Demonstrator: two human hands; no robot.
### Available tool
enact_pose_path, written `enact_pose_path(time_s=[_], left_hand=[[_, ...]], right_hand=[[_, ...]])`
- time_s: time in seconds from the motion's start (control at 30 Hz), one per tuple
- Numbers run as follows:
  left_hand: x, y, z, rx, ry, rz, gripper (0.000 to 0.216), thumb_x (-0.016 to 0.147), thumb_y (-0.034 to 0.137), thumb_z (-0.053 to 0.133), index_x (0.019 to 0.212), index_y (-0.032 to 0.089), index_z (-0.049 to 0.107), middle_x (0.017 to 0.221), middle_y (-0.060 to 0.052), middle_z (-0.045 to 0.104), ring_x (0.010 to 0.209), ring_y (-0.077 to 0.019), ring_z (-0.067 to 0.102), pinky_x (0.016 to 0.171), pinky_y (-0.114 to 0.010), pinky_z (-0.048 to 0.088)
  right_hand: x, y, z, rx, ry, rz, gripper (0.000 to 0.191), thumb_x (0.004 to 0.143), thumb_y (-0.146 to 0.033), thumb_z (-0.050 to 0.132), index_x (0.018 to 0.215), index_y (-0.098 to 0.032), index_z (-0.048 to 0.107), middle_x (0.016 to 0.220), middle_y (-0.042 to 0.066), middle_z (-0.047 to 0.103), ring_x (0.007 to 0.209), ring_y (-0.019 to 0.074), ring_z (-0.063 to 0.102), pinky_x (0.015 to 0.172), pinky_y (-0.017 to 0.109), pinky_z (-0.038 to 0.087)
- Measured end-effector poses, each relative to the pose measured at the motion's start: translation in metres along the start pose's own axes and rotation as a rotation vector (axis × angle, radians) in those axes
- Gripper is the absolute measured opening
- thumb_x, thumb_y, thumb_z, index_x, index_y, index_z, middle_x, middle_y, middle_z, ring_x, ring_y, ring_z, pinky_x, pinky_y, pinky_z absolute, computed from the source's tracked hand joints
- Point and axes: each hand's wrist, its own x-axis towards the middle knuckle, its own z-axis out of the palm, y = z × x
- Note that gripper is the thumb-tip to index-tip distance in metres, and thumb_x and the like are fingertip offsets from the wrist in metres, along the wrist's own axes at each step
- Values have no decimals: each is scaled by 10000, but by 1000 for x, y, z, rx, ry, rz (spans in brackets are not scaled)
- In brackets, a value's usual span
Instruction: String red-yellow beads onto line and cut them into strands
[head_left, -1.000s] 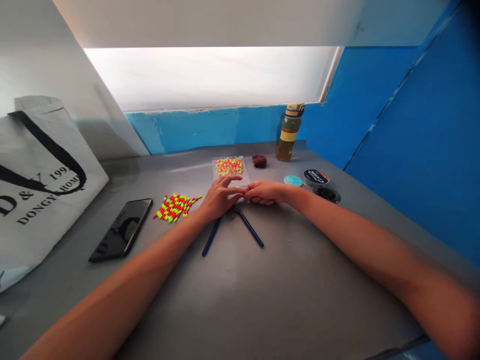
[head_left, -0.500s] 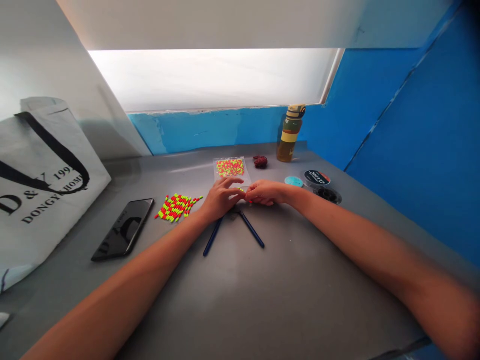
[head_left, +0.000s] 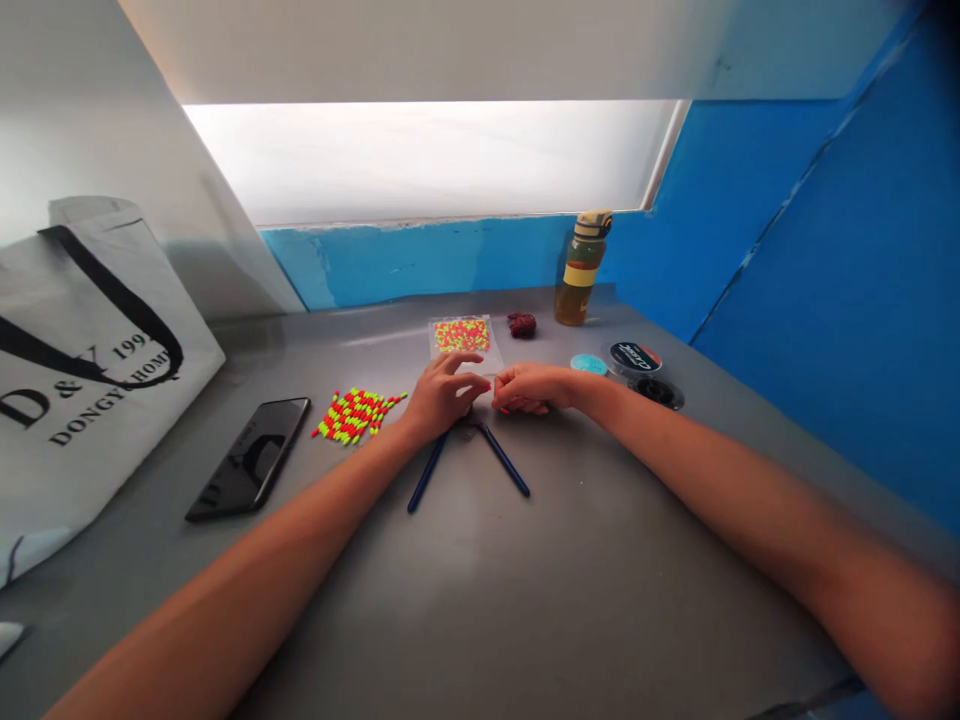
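Note:
Close together over the table's middle, my left hand (head_left: 446, 395) has thumb and forefinger pinched, with a tiny red spot at the tips that I cannot identify. My right hand (head_left: 534, 388) is curled closed just to its right, a small gap apart. A bit of red shows under its fingers, and what it holds is hidden. Pliers with two spread dark blue handles (head_left: 506, 462) lie just below the hands, their head partly covered. Left of my left wrist rests a flat beadwork piece (head_left: 352, 416) in red and yellow-green beads. Behind the hands is a clear bag of loose beads (head_left: 463, 335).
A black phone (head_left: 251, 458) and a white tote bag (head_left: 97, 330) are on the left. Further back stand a dark red bundle (head_left: 522, 325) and a drink bottle (head_left: 579, 275). A turquoise disc (head_left: 589, 365) and round spools (head_left: 636, 357) lie behind my right forearm.
The hands have moved slightly apart, leaving a small gap between their fingertips. Yellow-green bits seen between the fingers earlier no longer show. The pliers and beadwork have stayed put.

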Motion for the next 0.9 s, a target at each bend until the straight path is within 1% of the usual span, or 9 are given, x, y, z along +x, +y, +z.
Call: enact_pose_path(time_s=[0.27, 0.37, 0.43, 0.5, 0.57, 0.6, 0.67, 0.73, 0.9], left_hand=[[2, -8, 2, -59, 164, -184, 72, 879, 302, 704, 861, 263, 761, 1252, -64, 630, 1166, -229, 600, 963, -422, 521], [2, -11, 4, -60, 185, -195, 63, 878, 291, 705, 871, 258, 759, 1241, -62, 633, 1182, -228, 595, 984, -426, 513], [2, -12, 4, -62, 182, -189, 60, 880, 282, 702, 880, 254, 755, 1235, -63, 635, 1178, -226, 598, 999, -432, 507], [2, -11, 4, -60, 172, -177, 59, 883, 278, 698, 885, 252, 751, 1236, -65, 634, 1168, -226, 603, 989, -432, 514], [2, -9, 3, -54, 151, -149, 64, 891, 282, 688, 890, 252, 746, 1246, -68, 627, 1163, -226, 604, 959, -420, 530], [2, -8, 3, -48, 134, -129, 69, 896, 285, 681, 900, 255, 744, 1254, -69, 623, 1165, -226, 602, 949, -415, 535], [1, -5, 2, -27, 95, -83, 80, 907, 289, 666, 923, 265, 741, 1273, -68, 615, 1174, -225, 594, 953, -416, 535], [0, -3, 2, -2, 67, -45, 90, 917, 287, 653, 937, 279, 741, 1288, -60, 611, 1188, -223, 583, 980, -427, 521], [-2, -4, 4, 21, 48, -7, 95, 919, 282, 650, 954, 286, 738, 1303, -56, 604, 1202, -227, 575, 1000, -440, 510]], right_hand=[[3, 4, -3, -127, -65, -5, 140, 735, -277, 688, 726, -186, 581, 543, -54, 446, 444, 80, 369, 359, 203, 251], [1, 4, -4, -158, -114, -28, 152, 742, -293, 716, 773, -183, 616, 615, -36, 521, 466, 76, 392, 366, 199, 269], [0, 3, -3, -166, -122, -41, 215, 766, -362, 734, 800, -184, 620, 667, -23, 555, 479, 74, 408, 372, 197, 284], [-1, 2, 0, -135, -64, -37, 330, 802, -497, 719, 818, -189, 602, 665, -23, 537, 471, 74, 402, 366, 201, 280], [1, 0, 2, -63, 55, -9, 435, 840, -625, 644, 844, -193, 589, 617, -38, 464, 445, 78, 371, 347, 210, 255], [2, 0, 4, -20, 112, 1, 458, 857, -651, 609, 867, -193, 593, 599, -46, 422, 432, 80, 352, 338, 215, 239], [5, 1, 5, 55, 167, 6, 433, 882, -624, 596, 926, -193, 610, 597, -55, 377, 421, 79, 320, 331, 221, 222], [7, 3, 5, 103, 167, -14, 348, 884, -540, 638, 957, -200, 612, 621, -54, 386, 423, 73, 301, 336, 218, 220], [8, 9, 3, 143, 139, -66, 229, 873, -407, 670, 866, -200, 573, 640, -46, 410, 436, 69, 320, 353, 210, 244]])
